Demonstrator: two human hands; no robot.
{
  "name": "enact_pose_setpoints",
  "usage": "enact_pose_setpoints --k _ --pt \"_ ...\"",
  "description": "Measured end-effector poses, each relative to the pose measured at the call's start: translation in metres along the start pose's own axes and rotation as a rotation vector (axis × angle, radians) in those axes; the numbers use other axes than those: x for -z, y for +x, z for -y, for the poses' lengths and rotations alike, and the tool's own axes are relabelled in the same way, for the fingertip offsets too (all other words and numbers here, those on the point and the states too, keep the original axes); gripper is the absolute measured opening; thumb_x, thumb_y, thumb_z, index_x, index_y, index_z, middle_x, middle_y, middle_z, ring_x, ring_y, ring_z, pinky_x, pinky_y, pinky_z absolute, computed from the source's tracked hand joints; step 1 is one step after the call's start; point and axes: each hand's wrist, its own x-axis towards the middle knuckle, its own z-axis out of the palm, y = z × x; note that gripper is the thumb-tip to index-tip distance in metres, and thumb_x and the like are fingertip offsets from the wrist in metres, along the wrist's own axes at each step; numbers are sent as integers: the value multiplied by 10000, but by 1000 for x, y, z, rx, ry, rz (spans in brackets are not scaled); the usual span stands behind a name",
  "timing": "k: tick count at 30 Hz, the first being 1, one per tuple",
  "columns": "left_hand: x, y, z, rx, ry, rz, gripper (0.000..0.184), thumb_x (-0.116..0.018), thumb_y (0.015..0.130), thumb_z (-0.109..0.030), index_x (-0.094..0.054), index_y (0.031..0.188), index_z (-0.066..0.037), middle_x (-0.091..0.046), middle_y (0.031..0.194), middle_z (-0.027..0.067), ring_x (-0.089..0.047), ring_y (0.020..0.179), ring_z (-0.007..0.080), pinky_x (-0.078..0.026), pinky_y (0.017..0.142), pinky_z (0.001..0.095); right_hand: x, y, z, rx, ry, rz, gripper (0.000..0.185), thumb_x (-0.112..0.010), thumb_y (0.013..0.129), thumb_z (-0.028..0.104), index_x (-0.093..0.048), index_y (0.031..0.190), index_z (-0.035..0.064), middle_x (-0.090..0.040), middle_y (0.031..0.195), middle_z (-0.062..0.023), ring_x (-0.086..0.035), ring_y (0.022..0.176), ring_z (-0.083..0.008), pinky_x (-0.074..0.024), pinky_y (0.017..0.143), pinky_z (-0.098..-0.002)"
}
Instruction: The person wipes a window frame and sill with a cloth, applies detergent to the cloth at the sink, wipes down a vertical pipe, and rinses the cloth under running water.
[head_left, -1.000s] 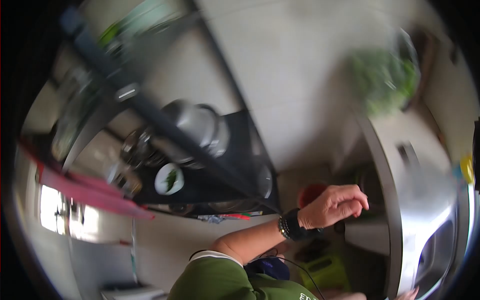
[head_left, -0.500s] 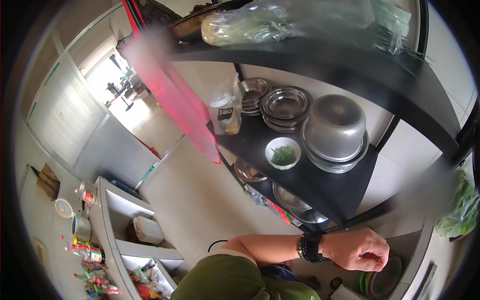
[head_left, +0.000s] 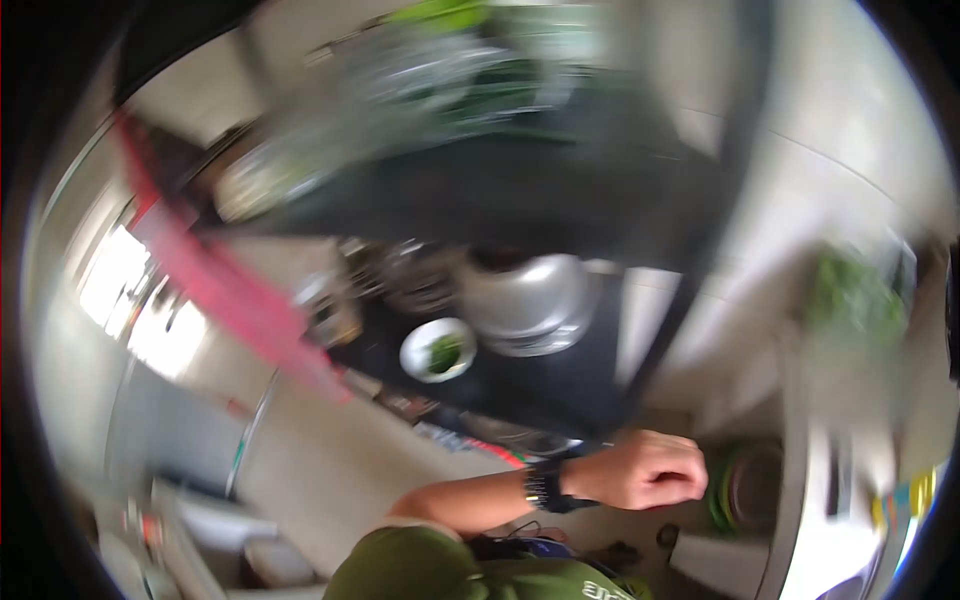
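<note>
Shelf rack (head_left: 480,200) across the middle, black, partly blurred, just above the left hand (head_left: 640,470) in the view; cannot tell whether touching it.

At the far left, a bright opening (head_left: 115,280), with a grey panel (head_left: 170,410) below it. Lower down, a pale cupboard (head_left: 180,545) with a white container (head_left: 275,562) inside, both smeared by motion. Next, a pink sheet (head_left: 215,285) hanging slantwise along the left side of the rack, and pale floor (head_left: 290,480) beneath.

On the upper level of the rack, vegetables in a clear bag (head_left: 370,110), lying lengthwise. On the level below, from the left: a small bagged item (head_left: 325,310), too blurred to name; metal bowls (head_left: 415,280) in stacks; a white bowl (head_left: 410,358) of green leaves (head_left: 445,352) near the front edge; then a metal pot (head_left: 530,295), upside down on stacked plates (head_left: 545,343).

At the bottom, a green shirt (head_left: 420,565) and a bare forearm reaching rightward, with a dark band (head_left: 545,485) at the wrist. Grip of the left hand: fingers curled in and pressed together. Grip of the right hand: cannot tell, outside the view.

Farther right, round basins (head_left: 755,485) with green edges, beneath the worktop (head_left: 850,420). On that worktop, a dark long object (head_left: 838,480); near its far end, bagged leafy greens (head_left: 855,290); at the right edge, a yellow and blue packet (head_left: 905,500).
</note>
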Motion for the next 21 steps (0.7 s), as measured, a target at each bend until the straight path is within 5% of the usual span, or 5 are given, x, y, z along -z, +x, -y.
enact_pose_setpoints --k 3,9,16,17,21 --pt "-8 10 15 61 1 145 40 -618 814 -30 -578 812 -30 -642 790 69 -617 825 274 -485 858 399 21 -21 -81 -29 -135 -56 309 -373 897 138 -581 1102 36 -587 1064 -168 -537 1023 -309 -408 916 -397" --pt "-17 20 45 168 -74 257 112 -568 859 -86 -582 766 -28 -582 663 59 -571 648 171 -479 815 431 64 -67 -174 -45 -394 -142 305 -374 888 138 -590 1083 47 -594 1039 -164 -538 1013 -314 -414 909 -405" --pt "-27 11 69 301 -175 249 140 -541 893 -160 -523 793 -63 -502 631 31 -507 630 156 -411 872 445 80 -67 -132 -65 -642 -134 270 -398 847 109 -624 988 73 -604 1053 -89 -533 984 -277 -443 867 -360" --pt "-29 9 71 319 -181 266 149 -536 894 -169 -518 792 -62 -501 636 32 -506 637 158 -401 884 448 81 -64 -119 -323 -416 -193 266 -401 882 169 -631 984 82 -608 1040 -102 -550 961 -286 -452 846 -377" --pt "-45 5 77 353 -202 301 144 -532 896 -157 -520 792 -58 -500 635 31 -502 636 161 -406 870 442 76 -63 -112 -430 -427 -232 241 -423 925 250 -640 965 153 -603 978 -117 -574 906 -301 -462 800 -387"
